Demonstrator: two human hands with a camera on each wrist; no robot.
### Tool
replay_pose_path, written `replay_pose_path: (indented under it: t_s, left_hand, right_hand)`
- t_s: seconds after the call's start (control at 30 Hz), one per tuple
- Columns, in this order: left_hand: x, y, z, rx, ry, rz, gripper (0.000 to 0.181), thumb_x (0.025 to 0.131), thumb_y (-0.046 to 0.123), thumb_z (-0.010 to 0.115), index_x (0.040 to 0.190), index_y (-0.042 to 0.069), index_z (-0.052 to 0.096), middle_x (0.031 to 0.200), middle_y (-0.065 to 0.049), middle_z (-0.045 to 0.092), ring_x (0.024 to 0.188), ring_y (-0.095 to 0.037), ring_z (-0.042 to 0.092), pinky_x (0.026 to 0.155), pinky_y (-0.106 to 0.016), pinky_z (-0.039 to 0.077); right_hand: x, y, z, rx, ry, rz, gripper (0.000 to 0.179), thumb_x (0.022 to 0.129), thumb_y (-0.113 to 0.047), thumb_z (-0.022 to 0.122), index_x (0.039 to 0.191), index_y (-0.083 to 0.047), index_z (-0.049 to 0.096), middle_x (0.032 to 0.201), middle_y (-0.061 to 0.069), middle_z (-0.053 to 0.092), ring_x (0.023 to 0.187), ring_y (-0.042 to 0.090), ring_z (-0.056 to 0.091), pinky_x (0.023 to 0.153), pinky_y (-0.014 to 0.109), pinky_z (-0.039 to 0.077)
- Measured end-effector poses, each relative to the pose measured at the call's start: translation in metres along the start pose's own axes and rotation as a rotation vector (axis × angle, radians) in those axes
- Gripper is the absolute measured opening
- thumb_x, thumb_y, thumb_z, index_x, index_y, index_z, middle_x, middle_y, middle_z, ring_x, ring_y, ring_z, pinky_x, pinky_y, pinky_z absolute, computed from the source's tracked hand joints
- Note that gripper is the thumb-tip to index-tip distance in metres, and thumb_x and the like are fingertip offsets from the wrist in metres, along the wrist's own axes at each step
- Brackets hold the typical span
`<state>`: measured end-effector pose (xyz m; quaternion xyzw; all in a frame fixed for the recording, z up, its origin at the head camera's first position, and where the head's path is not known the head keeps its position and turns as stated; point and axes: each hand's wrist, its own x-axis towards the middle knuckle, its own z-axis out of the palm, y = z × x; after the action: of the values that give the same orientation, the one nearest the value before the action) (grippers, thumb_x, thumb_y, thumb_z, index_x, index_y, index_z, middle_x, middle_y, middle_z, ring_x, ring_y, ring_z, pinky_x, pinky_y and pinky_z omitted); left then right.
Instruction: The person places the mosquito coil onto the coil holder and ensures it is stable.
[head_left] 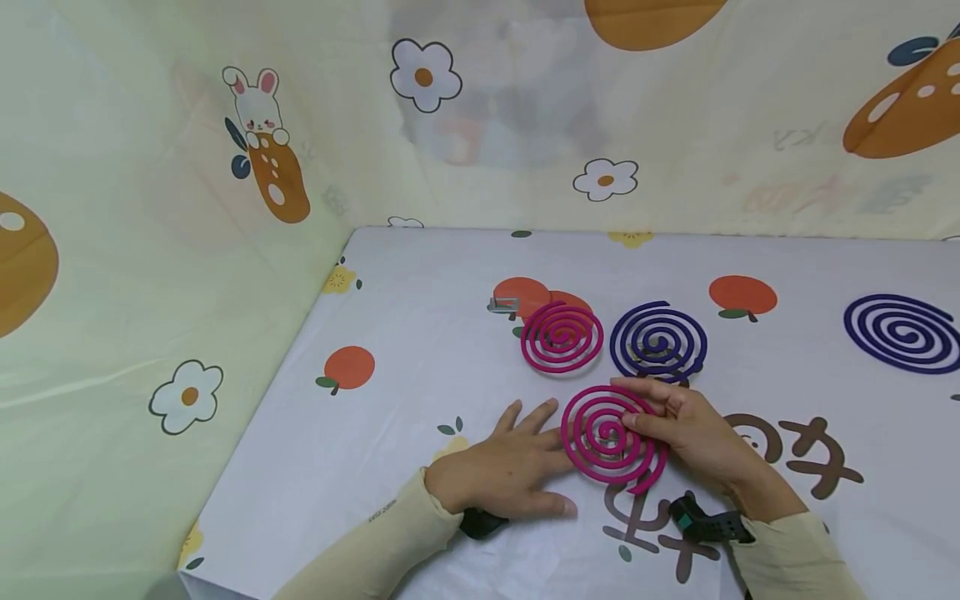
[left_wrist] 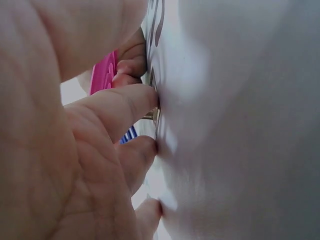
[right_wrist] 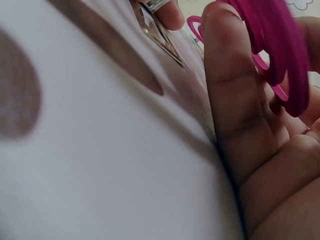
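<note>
My right hand pinches a pink mosquito coil at its right side, thumb on top, and holds it tilted just over the table. My left hand lies palm down to the left of the coil with its fingers spread. Its fingertips touch the tabletop, and the index finger reaches under the coil. A small metal coil stand lies flat there beside that finger; the coil mostly covers it in the head view. Just behind the hands, another pink coil and a dark blue coil sit side by side.
A small metal stand lies behind the rear pink coil, to its left. Another dark blue coil is at the far right. The printed tablecloth meets hanging patterned sheets at the back and left.
</note>
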<state>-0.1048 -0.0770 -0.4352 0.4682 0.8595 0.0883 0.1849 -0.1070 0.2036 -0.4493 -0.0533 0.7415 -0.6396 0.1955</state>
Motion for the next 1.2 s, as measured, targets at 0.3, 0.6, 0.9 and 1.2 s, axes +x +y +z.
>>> replay_pose_path:
  t_s: [0.3, 0.6, 0.9, 1.2]
  left_hand:
    - [-0.0006, 0.0013, 0.0008, 0.018, 0.011, -0.003, 0.067, 0.103, 0.056, 0.055, 0.163, 0.033, 0.036, 0.170, 0.009, 0.030, 0.161, -0.035, 0.006, 0.122, -0.070, 0.013]
    - [0.0001, 0.0003, 0.0017, 0.007, 0.004, 0.000, 0.068, 0.102, 0.053, 0.059, 0.163, 0.032, 0.037, 0.171, 0.008, 0.027, 0.162, -0.034, 0.004, 0.123, -0.069, 0.011]
    - [0.0011, 0.0004, 0.0012, -0.014, -0.001, -0.002, 0.066, 0.103, 0.052, 0.059, 0.163, 0.032, 0.038, 0.171, 0.008, 0.028, 0.162, -0.033, 0.003, 0.123, -0.068, 0.010]
    - [0.0035, -0.0003, 0.0012, -0.022, -0.003, 0.004, 0.067, 0.103, 0.053, 0.058, 0.163, 0.032, 0.037, 0.171, 0.008, 0.027, 0.162, -0.033, 0.002, 0.124, -0.068, 0.010]
  right_hand:
    - [0.0008, 0.0013, -0.0028, 0.065, -0.015, -0.016, 0.058, 0.102, -0.012, 0.068, 0.152, 0.006, 0.045, 0.119, 0.001, 0.076, 0.105, 0.010, 0.072, 0.087, 0.024, 0.059]
    - [0.0017, -0.0033, -0.0012, 0.073, 0.005, 0.032, 0.060, 0.102, -0.013, 0.069, 0.154, 0.004, 0.044, 0.113, 0.011, 0.077, 0.099, 0.014, 0.075, 0.087, 0.023, 0.059]
    - [0.0038, -0.0041, 0.0016, 0.055, 0.014, 0.022, 0.057, 0.102, -0.013, 0.068, 0.153, 0.003, 0.046, 0.111, 0.011, 0.078, 0.095, 0.017, 0.076, 0.084, 0.025, 0.060]
    - [0.0040, -0.0024, -0.0007, 0.102, 0.017, 0.037, 0.058, 0.102, -0.011, 0.068, 0.153, 0.005, 0.045, 0.106, 0.008, 0.078, 0.095, 0.015, 0.076, 0.085, 0.024, 0.059]
